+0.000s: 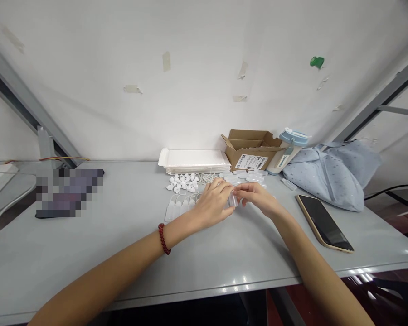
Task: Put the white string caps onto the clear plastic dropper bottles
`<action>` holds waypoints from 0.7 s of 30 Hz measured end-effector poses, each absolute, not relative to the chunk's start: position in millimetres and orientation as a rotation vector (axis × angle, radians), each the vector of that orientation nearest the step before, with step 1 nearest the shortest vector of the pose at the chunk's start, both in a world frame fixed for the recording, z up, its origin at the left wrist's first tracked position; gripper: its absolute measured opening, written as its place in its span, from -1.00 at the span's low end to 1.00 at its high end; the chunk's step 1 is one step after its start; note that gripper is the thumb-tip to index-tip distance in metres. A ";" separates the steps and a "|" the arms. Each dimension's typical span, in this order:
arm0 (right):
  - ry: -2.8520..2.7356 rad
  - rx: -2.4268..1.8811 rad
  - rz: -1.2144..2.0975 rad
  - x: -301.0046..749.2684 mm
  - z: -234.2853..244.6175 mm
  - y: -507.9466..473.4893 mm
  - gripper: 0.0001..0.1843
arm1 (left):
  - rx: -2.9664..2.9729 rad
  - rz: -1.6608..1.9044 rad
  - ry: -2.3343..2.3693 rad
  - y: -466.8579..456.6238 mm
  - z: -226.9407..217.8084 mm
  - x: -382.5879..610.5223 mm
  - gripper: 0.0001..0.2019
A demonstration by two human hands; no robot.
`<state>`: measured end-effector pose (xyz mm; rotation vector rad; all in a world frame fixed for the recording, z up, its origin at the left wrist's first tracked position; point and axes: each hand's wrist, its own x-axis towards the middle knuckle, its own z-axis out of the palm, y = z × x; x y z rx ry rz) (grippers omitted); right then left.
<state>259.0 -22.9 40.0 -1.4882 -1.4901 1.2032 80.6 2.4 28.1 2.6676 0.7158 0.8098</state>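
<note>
Both hands meet over the grey table around a small clear plastic tube (232, 200). My left hand (212, 203), with a red bead bracelet (163, 238) at the wrist, has its fingers and thumb closed about the tube. From the other side my right hand (257, 197) pinches at the tube's upper end; its fingertips are partly hidden. Several clear tubes with white strings (177, 209) lie in a row left of my left hand, which covers part of them. Behind them is a pile of white plastic caps (182, 182). More loose clear tubes (257, 175) lie behind my hands.
A stack of white boxes or envelopes (194, 159) and an open cardboard box (250, 156) stand against the wall. Beside them are a blue-lidded bottle (287, 151) and a pale blue bag (326, 176). A phone (324, 222) lies at right; a blurred dark item (70, 194) at left.
</note>
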 end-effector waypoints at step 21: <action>-1.730 -1.687 1.108 263.9 30.7 -18.8 -0.79 | 2.806 0.495 0.828 -6.5 16.9 83.0 -0.80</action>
